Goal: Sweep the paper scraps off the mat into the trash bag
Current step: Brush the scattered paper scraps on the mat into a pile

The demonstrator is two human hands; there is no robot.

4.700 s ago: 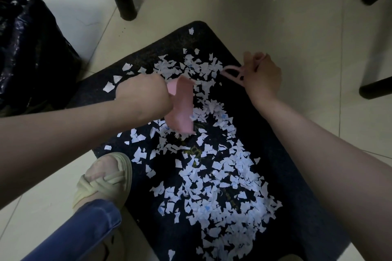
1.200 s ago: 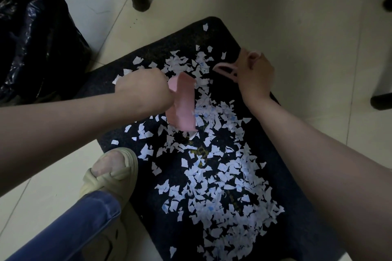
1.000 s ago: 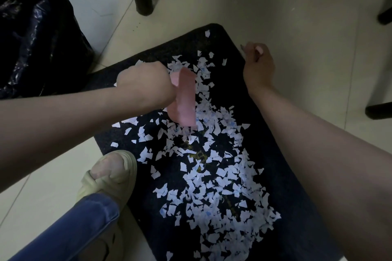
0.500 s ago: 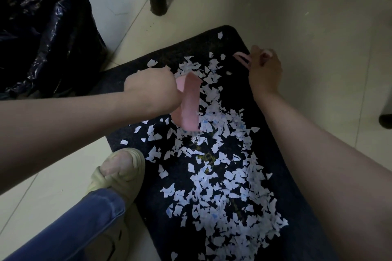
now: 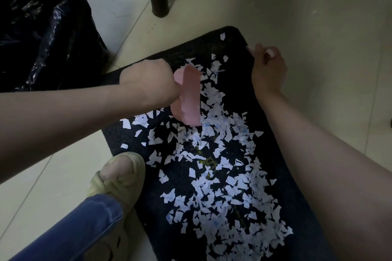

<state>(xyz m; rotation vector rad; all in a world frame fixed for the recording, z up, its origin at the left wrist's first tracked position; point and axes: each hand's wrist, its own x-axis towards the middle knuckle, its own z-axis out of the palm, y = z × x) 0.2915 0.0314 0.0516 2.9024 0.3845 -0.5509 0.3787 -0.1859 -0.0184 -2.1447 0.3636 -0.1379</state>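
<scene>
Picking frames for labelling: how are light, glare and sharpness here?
Head view: dim, even light, yet the white paper scraps stand out crisply on the dark mat. Head view: small glints on the trash bag, no washed-out glare. Head view: the left hand and its pink tool look slightly soft; only a sliver of the pink piece gripped by the right hand shows.
</scene>
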